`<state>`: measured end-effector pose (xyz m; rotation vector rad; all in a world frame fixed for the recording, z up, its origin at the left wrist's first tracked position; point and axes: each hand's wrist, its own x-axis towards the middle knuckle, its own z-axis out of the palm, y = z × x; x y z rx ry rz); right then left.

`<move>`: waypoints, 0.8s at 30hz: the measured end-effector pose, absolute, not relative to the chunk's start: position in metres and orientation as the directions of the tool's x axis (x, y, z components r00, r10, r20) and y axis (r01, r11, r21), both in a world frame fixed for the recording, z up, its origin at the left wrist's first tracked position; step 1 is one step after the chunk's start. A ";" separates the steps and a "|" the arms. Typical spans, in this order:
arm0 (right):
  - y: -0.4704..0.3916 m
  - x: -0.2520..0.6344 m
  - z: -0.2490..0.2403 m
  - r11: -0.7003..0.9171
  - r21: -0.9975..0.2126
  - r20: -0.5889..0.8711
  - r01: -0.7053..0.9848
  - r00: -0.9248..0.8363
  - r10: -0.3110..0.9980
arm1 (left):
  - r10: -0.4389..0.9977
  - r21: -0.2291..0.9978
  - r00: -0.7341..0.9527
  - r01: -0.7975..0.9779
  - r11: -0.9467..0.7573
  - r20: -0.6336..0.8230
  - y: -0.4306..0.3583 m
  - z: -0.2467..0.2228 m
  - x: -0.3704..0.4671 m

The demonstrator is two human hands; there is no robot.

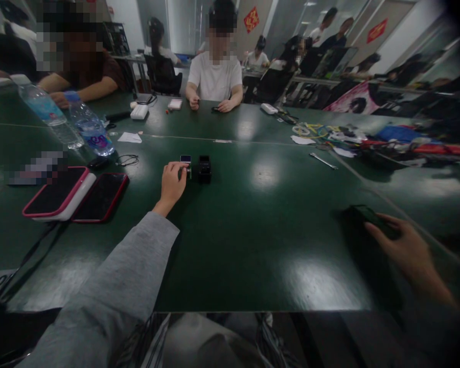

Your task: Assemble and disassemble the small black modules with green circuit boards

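Note:
My left hand (172,181) is closed on the near side of a small circuit board with a little screen (186,159), which rests on the green table. Just right of it, a small black box-shaped device (204,168) stands apart from my fingers. Far to the right, my right hand (408,248) is closed around a dark, flat object (385,225). That object looks blurred and blends with the shadow under it, so its kind is unclear.
Left of my arm lie a pink-rimmed phone (59,191) and a red-edged phone (101,199). Behind them lean two water bottles (90,125). A wrench (323,161) and a pile of cables (329,135) lie back right. A person in white (214,76) sits opposite.

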<state>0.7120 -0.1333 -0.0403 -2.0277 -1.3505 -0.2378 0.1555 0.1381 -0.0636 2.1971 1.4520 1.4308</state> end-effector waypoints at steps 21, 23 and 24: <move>0.055 0.396 -0.047 0.490 -0.521 0.579 0.699 -0.132 0.804 | 0.899 0.823 -0.056 0.429 -0.372 0.435 0.158 -0.079 0.148; 0.068 0.394 -0.053 0.481 -0.428 0.548 0.765 -0.203 0.811 | 0.894 0.812 -0.046 0.443 -0.381 0.445 0.157 -0.078 0.149; 0.073 0.392 -0.056 0.480 -0.383 0.512 0.790 -0.251 0.821 | 0.892 0.804 -0.037 0.451 -0.388 0.451 0.156 -0.077 0.149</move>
